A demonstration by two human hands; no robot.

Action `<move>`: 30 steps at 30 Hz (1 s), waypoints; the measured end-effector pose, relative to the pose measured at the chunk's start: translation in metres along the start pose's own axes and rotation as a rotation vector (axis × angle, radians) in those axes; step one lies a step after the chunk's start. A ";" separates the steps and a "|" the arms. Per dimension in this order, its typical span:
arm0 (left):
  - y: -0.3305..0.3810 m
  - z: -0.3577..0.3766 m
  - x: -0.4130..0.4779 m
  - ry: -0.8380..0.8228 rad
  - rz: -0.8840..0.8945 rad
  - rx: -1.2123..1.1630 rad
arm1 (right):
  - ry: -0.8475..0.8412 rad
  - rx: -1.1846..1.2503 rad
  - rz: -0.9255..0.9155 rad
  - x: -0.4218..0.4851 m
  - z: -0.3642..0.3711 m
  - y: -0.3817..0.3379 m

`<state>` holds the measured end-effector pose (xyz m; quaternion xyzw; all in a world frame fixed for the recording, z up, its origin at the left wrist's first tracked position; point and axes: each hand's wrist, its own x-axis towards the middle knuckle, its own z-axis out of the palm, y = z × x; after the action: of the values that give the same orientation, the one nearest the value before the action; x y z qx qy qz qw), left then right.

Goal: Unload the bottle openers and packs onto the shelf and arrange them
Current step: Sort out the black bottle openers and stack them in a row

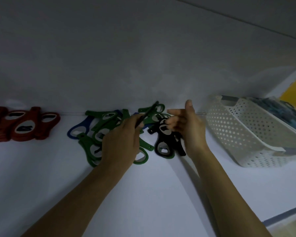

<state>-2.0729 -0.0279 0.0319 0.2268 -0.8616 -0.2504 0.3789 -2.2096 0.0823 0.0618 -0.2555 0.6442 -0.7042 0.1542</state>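
On the white shelf (143,194), a loose pile of green bottle openers (102,124) lies at the middle, with a blue opener (77,130) at its left edge. My left hand (121,142) hovers over the pile and pinches a thin dark opener (146,115) seen edge-on, tilted up toward the wall. A few black openers (166,146) lie just right of the pile. My right hand (186,125) is above them, palm turned left, fingers loosely spread, holding nothing. Red openers (22,125) lie in a neat overlapping row at far left.
A white perforated basket (243,134) stands on the shelf at right, tilted, with blue packs (280,108) inside. The grey back wall (143,57) rises directly behind the openers. The shelf's front edge (284,214) shows at lower right.
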 end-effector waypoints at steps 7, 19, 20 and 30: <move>0.003 -0.002 0.001 0.092 -0.006 -0.188 | -0.022 -1.255 -0.177 0.004 -0.013 0.018; 0.037 -0.009 0.004 -0.229 -0.760 -1.277 | 0.111 -1.258 -0.335 0.004 -0.011 0.017; 0.036 -0.009 0.005 -0.225 -0.806 -1.319 | 0.143 -1.198 -0.333 0.004 -0.011 0.018; 0.032 -0.007 0.005 -0.365 -0.872 -1.310 | 0.057 -0.426 -0.605 -0.008 0.009 0.008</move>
<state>-2.0767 -0.0083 0.0578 0.2300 -0.4219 -0.8630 0.1562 -2.1990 0.0782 0.0534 -0.4411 0.6757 -0.5748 -0.1354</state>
